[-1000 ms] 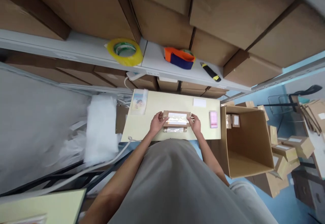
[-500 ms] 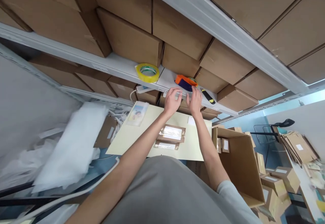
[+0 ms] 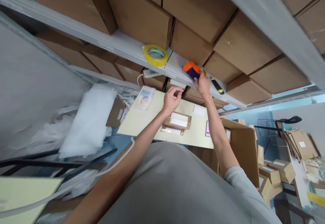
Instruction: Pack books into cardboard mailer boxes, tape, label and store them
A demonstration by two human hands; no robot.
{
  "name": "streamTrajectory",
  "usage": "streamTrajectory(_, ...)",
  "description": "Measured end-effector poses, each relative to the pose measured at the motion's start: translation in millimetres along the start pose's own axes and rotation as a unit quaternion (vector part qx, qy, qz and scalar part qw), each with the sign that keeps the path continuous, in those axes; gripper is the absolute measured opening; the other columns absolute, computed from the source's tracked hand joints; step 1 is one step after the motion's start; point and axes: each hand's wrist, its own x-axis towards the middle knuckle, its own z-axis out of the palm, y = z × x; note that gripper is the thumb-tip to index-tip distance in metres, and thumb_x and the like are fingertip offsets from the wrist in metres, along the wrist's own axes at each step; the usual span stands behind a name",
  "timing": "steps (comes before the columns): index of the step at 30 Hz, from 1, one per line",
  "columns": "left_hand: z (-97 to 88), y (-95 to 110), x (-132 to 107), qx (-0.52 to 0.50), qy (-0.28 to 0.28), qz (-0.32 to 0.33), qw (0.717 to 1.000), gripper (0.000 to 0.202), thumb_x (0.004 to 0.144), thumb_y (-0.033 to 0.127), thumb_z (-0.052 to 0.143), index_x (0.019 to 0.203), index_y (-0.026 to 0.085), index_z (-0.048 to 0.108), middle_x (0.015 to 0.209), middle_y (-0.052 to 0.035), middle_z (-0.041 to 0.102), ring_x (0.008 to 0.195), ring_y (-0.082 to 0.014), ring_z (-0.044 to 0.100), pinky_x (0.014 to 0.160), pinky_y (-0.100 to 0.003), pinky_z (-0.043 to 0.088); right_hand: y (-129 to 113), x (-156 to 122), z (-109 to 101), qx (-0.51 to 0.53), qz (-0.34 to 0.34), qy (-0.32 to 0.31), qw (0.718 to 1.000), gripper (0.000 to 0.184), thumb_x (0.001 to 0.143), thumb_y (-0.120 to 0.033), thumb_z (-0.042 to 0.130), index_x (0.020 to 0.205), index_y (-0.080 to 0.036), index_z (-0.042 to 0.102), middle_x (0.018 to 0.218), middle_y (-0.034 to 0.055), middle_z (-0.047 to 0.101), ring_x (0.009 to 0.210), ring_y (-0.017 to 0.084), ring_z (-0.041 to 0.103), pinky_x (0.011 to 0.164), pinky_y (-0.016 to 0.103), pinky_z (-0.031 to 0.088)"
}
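My right hand (image 3: 203, 84) is closed on the orange and dark-blue tape dispenser (image 3: 192, 68), which sits on the grey shelf edge. Just right of that hand lies a black and yellow utility knife (image 3: 217, 85). A roll of yellow tape (image 3: 155, 55) rests farther left on the same shelf. My left hand (image 3: 172, 99) hangs over the far part of the pale table (image 3: 152, 124), fingers curved and apart, with nothing in it. Nearer to me on the table are two small taped cardboard boxes with white labels (image 3: 179, 119).
Stacked brown cartons (image 3: 193, 44) fill the shelves. A large open carton (image 3: 241, 149) stands right of the table, and a phone (image 3: 208, 129) lies at the table's right edge. White foam wrap (image 3: 88, 119) is at the left, and a white cable (image 3: 101, 173) crosses the lower left.
My right hand has reached forward and closed on the tape dispenser. My left hand stays over the table, and the hands are farther apart. The view has shifted, uncovering the phone.
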Motion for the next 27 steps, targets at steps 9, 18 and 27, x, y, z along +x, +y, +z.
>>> streamTrajectory(9,-36.8,0,-105,-0.002,-0.059,-0.119,0.991,0.017,0.101,0.038,0.074,0.103,0.022,0.079,0.108,-0.0075,0.081,0.107,-0.0261,0.078,0.106,-0.043,0.063,-47,-219,62,0.366,0.119,-0.020,0.923,0.062,0.100,-0.079,0.074,0.134,-0.029,0.063,0.130,0.0088,0.078,0.133,0.031,0.073,0.127,0.051,0.057)
streamTrajectory(18,-38.6,-4,-129,0.009,-0.104,-0.169,0.980,0.040,0.091,0.054,0.090,0.115,0.023,0.083,0.111,-0.0078,0.081,0.101,-0.0261,0.078,0.103,-0.044,0.067,-52,-271,80,0.402,0.198,0.007,0.894,0.060,0.100,-0.077,0.074,0.136,-0.030,0.063,0.131,0.0091,0.076,0.134,0.029,0.072,0.127,0.051,0.057)
streamTrajectory(27,-56.7,4,-127,0.039,-0.170,-0.171,0.970,0.032,0.092,0.052,0.090,0.112,0.027,0.086,0.108,-0.0067,0.078,0.108,-0.0291,0.075,0.109,-0.046,0.065,-62,-280,82,0.403,0.198,-0.031,0.893,0.071,0.099,-0.085,0.069,0.139,-0.026,0.066,0.135,0.0114,0.078,0.132,0.032,0.074,0.124,0.051,0.059)
